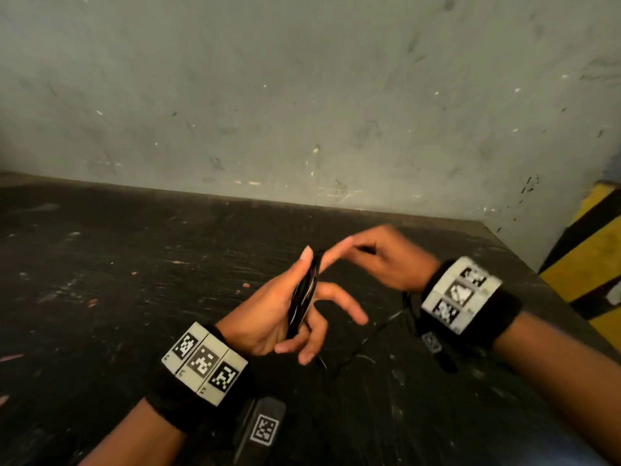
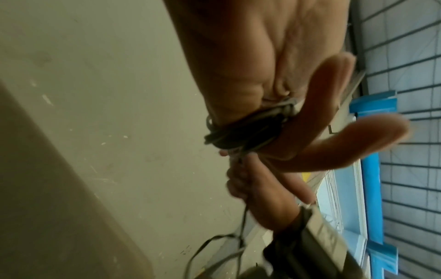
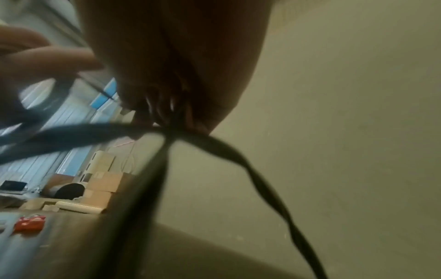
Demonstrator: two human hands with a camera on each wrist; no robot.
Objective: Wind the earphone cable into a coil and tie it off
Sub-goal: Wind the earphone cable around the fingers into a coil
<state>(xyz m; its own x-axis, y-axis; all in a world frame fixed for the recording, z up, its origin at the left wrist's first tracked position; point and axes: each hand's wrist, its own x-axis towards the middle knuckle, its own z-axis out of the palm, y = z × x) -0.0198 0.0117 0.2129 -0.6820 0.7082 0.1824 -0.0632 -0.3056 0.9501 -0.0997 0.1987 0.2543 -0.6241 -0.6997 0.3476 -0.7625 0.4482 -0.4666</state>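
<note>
A black earphone cable coil (image 1: 304, 294) sits wound on my left hand (image 1: 265, 311), running from beside the raised thumb down to the curled lower fingers. In the left wrist view the coil (image 2: 241, 132) wraps tight between thumb and fingers, with two fingers stretched out past it. My right hand (image 1: 379, 260), blurred, is just right of the coil and pinches the cable's free length. That loose cable (image 1: 389, 317) trails down under the right wrist onto the table. In the right wrist view the cable (image 3: 238, 154) runs out from the right hand's curled fingers (image 3: 171, 113).
The work surface is a dark, scuffed table (image 1: 134, 280) that ends at a grey scratched wall (image 1: 302, 95). A yellow and black striped post (image 1: 588, 257) stands off the table's right edge.
</note>
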